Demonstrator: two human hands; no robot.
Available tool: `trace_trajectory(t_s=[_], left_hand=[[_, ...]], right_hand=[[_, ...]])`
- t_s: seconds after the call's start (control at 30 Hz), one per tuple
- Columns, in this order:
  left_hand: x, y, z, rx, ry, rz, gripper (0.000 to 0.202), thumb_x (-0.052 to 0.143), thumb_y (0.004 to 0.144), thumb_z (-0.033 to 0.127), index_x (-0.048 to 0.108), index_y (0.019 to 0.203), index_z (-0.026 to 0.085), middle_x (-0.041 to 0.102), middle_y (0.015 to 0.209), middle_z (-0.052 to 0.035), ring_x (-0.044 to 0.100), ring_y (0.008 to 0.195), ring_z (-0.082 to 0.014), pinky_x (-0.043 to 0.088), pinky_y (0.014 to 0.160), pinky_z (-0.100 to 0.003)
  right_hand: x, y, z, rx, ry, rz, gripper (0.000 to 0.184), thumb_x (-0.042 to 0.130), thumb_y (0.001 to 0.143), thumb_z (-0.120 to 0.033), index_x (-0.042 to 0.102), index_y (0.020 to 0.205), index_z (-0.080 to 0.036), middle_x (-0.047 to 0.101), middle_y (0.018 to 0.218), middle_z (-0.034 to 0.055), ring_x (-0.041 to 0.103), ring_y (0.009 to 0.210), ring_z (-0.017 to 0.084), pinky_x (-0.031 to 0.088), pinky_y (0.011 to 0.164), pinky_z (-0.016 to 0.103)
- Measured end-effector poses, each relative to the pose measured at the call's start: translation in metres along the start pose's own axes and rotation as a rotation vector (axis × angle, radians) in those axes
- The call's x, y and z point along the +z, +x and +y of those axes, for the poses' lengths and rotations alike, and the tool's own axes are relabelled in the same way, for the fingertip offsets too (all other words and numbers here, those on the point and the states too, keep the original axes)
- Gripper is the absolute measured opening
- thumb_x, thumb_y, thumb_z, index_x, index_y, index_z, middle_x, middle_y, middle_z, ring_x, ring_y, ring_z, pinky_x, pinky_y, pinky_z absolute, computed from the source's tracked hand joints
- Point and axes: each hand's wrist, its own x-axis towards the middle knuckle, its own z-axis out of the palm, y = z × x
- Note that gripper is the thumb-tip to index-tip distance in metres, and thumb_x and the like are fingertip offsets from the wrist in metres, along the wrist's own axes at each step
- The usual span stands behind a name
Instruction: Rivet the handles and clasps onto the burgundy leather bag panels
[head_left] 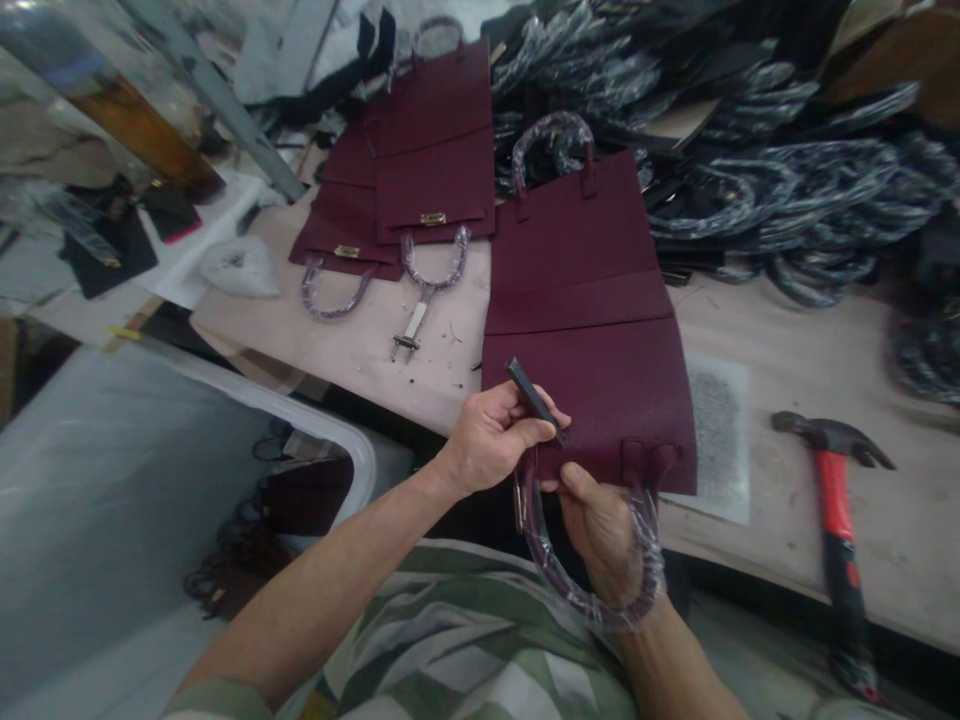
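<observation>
Pinches a thin dark tool (534, 400) in the left hand (491, 435), thumb and forefinger pressed together on its lower half, upper end free. Sets the tool's long axis on a slant, upper left to lower right, with the lower tip touching or just over the near hem of the maroon bag (592, 300); cannot tell which. Has the bag flat on the surface (787, 540), long axis pointing away from the body, near hem at the front edge, and the plastic-wrapped handle (600, 605) hanging off that edge toward the body. Closes the right hand (600, 530) on the handle loop from inside, thumb pressed against the hem between the two handle roots. Puts the tool tip just above and to the left of that thumb, close to the left handle root, nearer the left grip than the right. Shows a red-shafted hammer (836, 520) well apart on the right, more maroon bags (435, 150) farther back on the left, and a heap of dark wrapped handles (750, 170) behind.
</observation>
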Motion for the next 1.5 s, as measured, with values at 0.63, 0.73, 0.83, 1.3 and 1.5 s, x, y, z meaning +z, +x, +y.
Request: trace_trajectory(t_s=[0.63,0.73,0.83,1.3,1.5], left_hand=[[0.003,-0.005,0.001,0.049,0.075,0.016,0.016,0.074,0.08,0.017,0.067,0.094,0.013,0.079,0.092,-0.0086,0.075,0.085,-0.0176,0.061,0.08,-0.026],[0.003,-0.005,0.0,0.048,0.088,0.03,0.015,0.073,0.081,0.017,0.067,0.094,0.013,0.079,0.092,-0.0086,0.075,0.085,-0.0177,0.061,0.08,-0.026],[0.004,-0.006,-0.001,0.046,0.111,0.041,0.014,0.072,0.081,0.017,0.067,0.094,0.014,0.079,0.092,-0.0084,0.075,0.084,-0.0178,0.061,0.079,-0.026],[0.013,-0.012,-0.008,0.3,0.443,0.091,0.011,0.065,0.086,0.014,0.073,0.094,0.015,0.078,0.093,-0.0059,0.075,0.083,-0.0161,0.061,0.078,-0.024],[0.021,-0.014,-0.012,0.284,0.494,0.14,0.011,0.064,0.087,0.015,0.072,0.095,0.015,0.077,0.091,-0.0051,0.073,0.077,-0.0145,0.06,0.073,-0.022]], right_hand=[[0.005,0.001,0.006,-0.024,0.064,0.052,0.021,0.087,0.06,-0.039,0.076,0.066,-0.022,0.075,0.084,0.0055,0.067,0.106,0.03,0.048,0.109,0.047],[0.006,0.0,0.004,-0.025,0.061,0.073,0.023,0.088,0.059,-0.039,0.077,0.07,-0.022,0.076,0.09,0.0058,0.067,0.107,0.03,0.049,0.108,0.048],[0.007,0.0,0.003,-0.015,0.043,0.081,0.024,0.089,0.058,-0.04,0.077,0.068,-0.021,0.077,0.091,0.0061,0.069,0.1,0.028,0.05,0.107,0.048],[0.012,-0.001,-0.002,-0.016,0.055,0.098,0.026,0.092,0.054,-0.038,0.075,0.064,-0.02,0.072,0.072,0.0042,0.07,0.088,0.025,0.055,0.1,0.042],[0.011,-0.003,-0.002,-0.021,0.062,0.084,0.027,0.091,0.059,-0.04,0.074,0.062,-0.02,0.067,0.06,0.003,0.067,0.068,0.022,0.058,0.087,0.041]])
